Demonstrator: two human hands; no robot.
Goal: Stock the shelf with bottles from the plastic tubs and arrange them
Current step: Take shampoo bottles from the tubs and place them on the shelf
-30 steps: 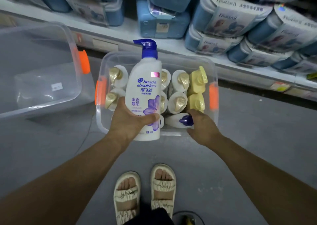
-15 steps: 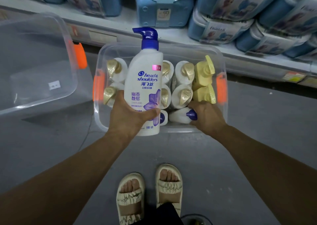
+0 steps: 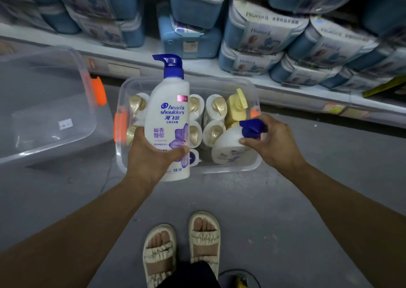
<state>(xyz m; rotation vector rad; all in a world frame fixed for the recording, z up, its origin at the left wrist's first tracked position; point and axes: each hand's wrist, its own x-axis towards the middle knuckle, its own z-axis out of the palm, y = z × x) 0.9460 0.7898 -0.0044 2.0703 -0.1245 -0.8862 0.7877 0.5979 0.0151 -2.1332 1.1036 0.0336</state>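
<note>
My left hand [image 3: 153, 156] grips an upright white shampoo bottle [image 3: 168, 120] with a blue pump, held above the near left part of a clear plastic tub [image 3: 252, 167] on the floor. My right hand [image 3: 272, 142] holds a second white bottle [image 3: 228, 149] by its blue pump neck, tilted and partly raised at the tub's near right corner. Several white bottles with gold caps [image 3: 217, 110] and yellow bottles [image 3: 236, 105] stand in the tub. One more blue-capped bottle [image 3: 193, 157] lies at the tub's near side.
A second clear tub [image 3: 50, 112] with an orange latch lies tipped on the floor at left. A low white shelf [image 3: 206, 68] behind carries blue packaged goods [image 3: 259, 35]. My sandalled feet [image 3: 182, 243] stand on grey floor below.
My right hand has taken the lying blue-capped bottle by its neck and lifted it up out of the tub's near right corner. The left hand's bottle stays about where it was.
</note>
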